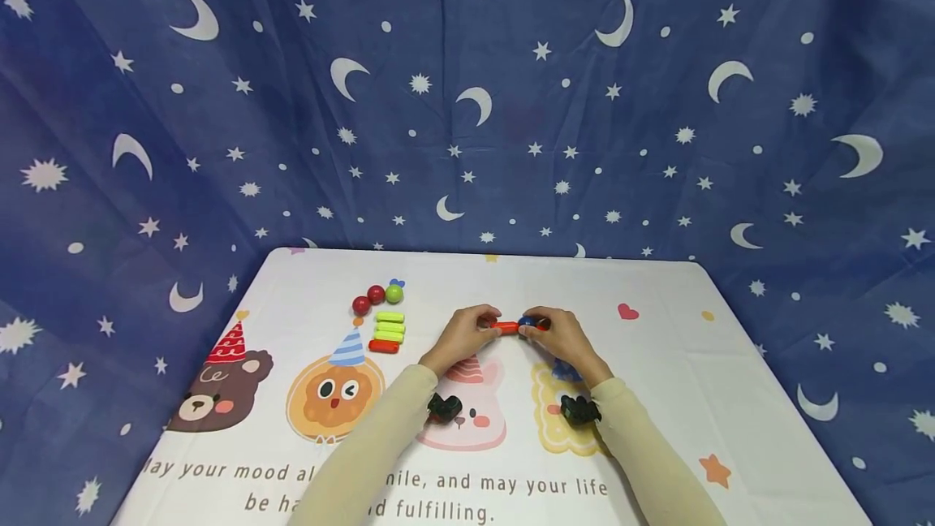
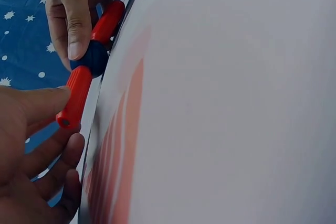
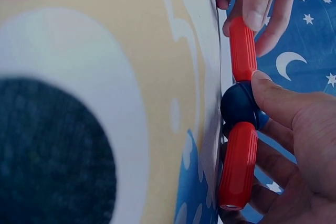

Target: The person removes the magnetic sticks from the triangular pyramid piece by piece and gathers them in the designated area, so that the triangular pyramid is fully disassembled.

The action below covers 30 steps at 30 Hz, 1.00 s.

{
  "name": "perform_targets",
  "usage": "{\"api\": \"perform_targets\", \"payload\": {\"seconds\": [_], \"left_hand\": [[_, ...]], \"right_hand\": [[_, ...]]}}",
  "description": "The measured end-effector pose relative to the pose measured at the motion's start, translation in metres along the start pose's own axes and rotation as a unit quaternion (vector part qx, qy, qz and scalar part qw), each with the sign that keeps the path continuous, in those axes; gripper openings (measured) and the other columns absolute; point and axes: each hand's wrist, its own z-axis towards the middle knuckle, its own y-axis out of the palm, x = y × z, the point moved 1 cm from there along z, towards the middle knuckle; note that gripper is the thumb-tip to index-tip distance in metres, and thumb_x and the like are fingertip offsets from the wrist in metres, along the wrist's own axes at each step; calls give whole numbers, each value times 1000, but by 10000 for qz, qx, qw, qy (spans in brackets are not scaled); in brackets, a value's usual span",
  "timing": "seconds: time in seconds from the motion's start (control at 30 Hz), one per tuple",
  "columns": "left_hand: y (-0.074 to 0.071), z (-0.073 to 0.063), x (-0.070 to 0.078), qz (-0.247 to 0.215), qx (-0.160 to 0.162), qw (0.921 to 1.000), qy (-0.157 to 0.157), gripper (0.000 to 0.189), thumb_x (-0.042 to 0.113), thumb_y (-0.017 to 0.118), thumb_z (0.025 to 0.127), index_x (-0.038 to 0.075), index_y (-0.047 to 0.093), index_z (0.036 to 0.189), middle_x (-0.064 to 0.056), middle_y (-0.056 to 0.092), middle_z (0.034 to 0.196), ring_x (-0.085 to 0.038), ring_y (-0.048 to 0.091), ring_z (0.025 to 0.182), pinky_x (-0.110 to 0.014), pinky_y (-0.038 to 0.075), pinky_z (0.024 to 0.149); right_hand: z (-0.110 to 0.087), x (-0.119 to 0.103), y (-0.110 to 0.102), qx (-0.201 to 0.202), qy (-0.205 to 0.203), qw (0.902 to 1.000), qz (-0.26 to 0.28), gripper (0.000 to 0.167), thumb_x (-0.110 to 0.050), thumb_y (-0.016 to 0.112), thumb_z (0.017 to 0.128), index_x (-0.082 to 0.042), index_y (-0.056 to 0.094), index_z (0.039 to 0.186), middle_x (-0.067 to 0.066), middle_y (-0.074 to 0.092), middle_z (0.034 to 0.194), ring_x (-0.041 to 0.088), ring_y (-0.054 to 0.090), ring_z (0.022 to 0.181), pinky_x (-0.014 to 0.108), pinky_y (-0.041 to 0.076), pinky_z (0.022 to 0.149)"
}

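Two red ribbed rods are joined end to end by a dark blue ball (image 3: 237, 103), slightly angled where they meet. My left hand (image 1: 463, 338) pinches the outer end of the left red rod (image 2: 79, 92) between thumb and fingers. At the joint, my right hand (image 1: 562, 338) grips the blue ball, its thumb also by the left rod's inner end. The right red rod (image 3: 239, 166) sticks out past the ball beneath the right palm; in the head view it is mostly hidden by that hand. This piece is held at the middle of the table, near its surface.
Left on the table (image 1: 657, 307) lie two dark red balls (image 1: 361, 306) and a green ball (image 1: 394, 294) in a row. Below them are several yellow-green rods (image 1: 390, 317) and one red rod (image 1: 383, 346). A blue starry curtain (image 1: 467, 104) hangs behind the table's back edge.
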Motion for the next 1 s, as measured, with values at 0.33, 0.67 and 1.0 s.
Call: {"api": "perform_targets", "payload": {"seconds": [0.33, 0.67, 1.0], "left_hand": [[3, 1, 2, 329, -162, 9993, -83, 25, 25, 68, 93, 12, 72, 114, -6, 72, 111, -18, 62, 99, -38, 50, 93], [1, 3, 1, 228, -232, 9992, -214, 24, 23, 62, 97, 10, 71, 115, -9, 70, 113, -18, 59, 96, -38, 49, 94], [-8, -6, -3, -301, -190, 9986, -396, 21, 25, 63, 97, 15, 70, 113, -3, 71, 98, -12, 55, 81, -27, 46, 76]], "right_hand": [[0, -1, -1, -2, -130, 9998, 126, 35, -34, 75, 86, -15, 72, 116, 6, 73, 103, 17, 62, 85, 36, 51, 78], [1, -3, -3, -137, -59, 9996, 236, 34, -30, 77, 86, -16, 73, 116, 9, 72, 116, 27, 64, 106, 47, 51, 95], [2, 0, -4, -238, 16, 9995, 206, 37, -31, 76, 86, -16, 71, 119, 10, 70, 122, 29, 62, 114, 49, 49, 100]]}}
